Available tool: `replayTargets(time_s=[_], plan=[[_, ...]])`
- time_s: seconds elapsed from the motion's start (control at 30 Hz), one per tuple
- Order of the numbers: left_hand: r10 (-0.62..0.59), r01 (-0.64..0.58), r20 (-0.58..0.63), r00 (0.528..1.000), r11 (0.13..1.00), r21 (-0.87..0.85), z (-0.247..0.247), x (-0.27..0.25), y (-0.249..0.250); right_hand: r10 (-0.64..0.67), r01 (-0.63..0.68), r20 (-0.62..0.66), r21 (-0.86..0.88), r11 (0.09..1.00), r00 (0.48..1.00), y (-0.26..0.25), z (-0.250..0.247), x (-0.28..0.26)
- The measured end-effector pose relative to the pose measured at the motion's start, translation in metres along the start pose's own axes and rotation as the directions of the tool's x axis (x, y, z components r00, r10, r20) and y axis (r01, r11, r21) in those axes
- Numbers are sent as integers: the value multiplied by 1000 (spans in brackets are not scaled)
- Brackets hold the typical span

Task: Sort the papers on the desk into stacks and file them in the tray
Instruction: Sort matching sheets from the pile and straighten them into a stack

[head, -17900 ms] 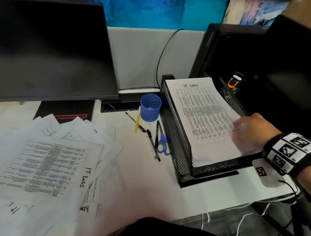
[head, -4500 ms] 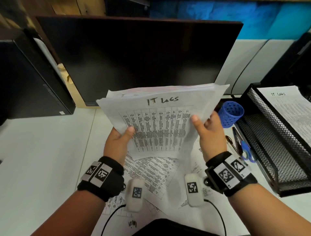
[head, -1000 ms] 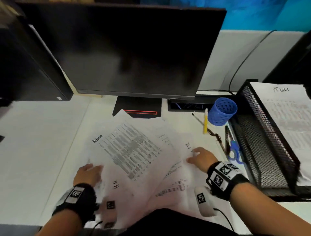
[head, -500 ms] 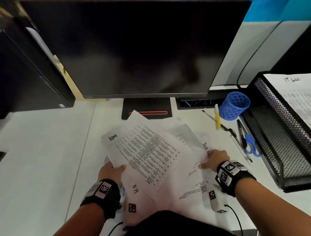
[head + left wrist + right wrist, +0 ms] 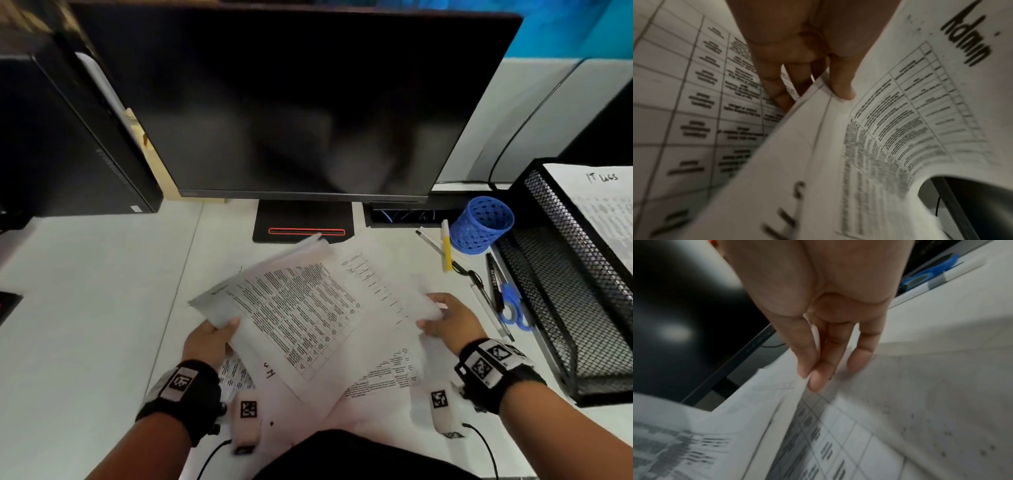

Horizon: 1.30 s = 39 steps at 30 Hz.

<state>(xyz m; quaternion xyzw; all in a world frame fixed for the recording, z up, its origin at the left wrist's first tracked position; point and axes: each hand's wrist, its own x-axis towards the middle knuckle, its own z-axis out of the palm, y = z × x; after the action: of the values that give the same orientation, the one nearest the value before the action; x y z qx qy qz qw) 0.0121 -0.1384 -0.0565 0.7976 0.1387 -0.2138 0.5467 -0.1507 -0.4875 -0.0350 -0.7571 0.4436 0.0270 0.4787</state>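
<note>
Several loose printed sheets lie fanned on the white desk before the monitor: light, floppy, apt to slide, so best pinched at opposite edges. The left hand pinches the "Admin" sheets' edge; the right hand nips another sheet's edge. Well right, the black mesh tray holds an "IT Logs" stack.

One monitor stands at the worktop's far edge. By the right edge are one wire tray, one blue pen cup and one pair of blue scissors. Pens number several; loose papers overlap past counting.
</note>
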Motion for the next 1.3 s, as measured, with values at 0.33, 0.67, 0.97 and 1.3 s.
replayTargets(time_s=[0.33,0.67,0.97,1.3], plan=[[-5,38,160,987,977,-209,-13,-2,10,-8,8,9,-3,1000,1000,-28,-31,11],[-174,188,106,979,972,-142,3,6,-3,214,-226,119,98,969,970,6,24,-15],[-111,108,63,992,993,55,-8,30,15,57,-57,116,-5,998,992,-1,9,-16],[191,-188,159,969,982,-35,-34,25,61,-100,97,98,38,995,990,-48,-40,-6]])
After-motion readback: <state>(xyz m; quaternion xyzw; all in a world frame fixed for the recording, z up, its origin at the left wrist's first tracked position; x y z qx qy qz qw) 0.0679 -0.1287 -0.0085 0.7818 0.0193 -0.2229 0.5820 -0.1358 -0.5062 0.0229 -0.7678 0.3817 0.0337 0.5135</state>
